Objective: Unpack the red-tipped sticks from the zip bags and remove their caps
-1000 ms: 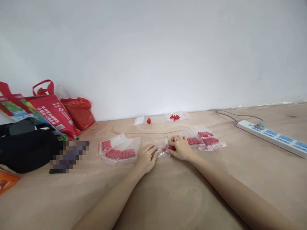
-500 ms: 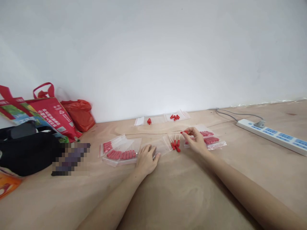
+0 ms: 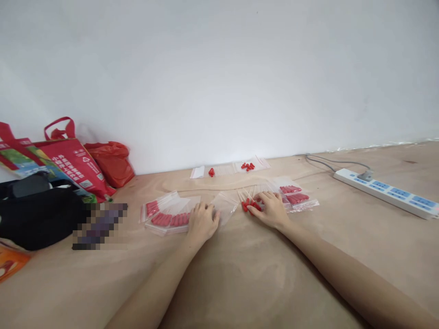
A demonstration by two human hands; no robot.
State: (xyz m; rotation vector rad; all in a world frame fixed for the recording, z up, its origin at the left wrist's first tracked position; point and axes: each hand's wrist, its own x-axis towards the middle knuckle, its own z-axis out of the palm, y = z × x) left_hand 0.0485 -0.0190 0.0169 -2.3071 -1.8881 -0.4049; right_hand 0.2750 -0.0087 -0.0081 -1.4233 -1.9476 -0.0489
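My right hand (image 3: 272, 209) is low on the table, its thumb and fingers closed on the red ends of several pale sticks. The red-tipped sticks (image 3: 244, 206) fan away from the hand; some of their ends are hidden beneath it. My left hand (image 3: 203, 222) lies with slightly bent fingers apart, between a clear zip bag (image 3: 225, 206) on its right and filled bags on its left. Those filled bags (image 3: 161, 219) hold rows of red-ended pieces and partly overlap. Right of my right hand, more filled bags (image 3: 297, 198) lie stacked.
By the wall lie loose red pieces (image 3: 248, 167) on clear plastic, a small red cluster (image 3: 211, 172) and a white slip (image 3: 198, 172). A power strip (image 3: 384, 189) with a plugged cable is at right. Red bags (image 3: 111, 162) and a black bag (image 3: 41, 219) stand at left.
My right hand has come down and left, bringing the red-ended stick it held in the air to the others on the table. My left hand has shifted slightly left.
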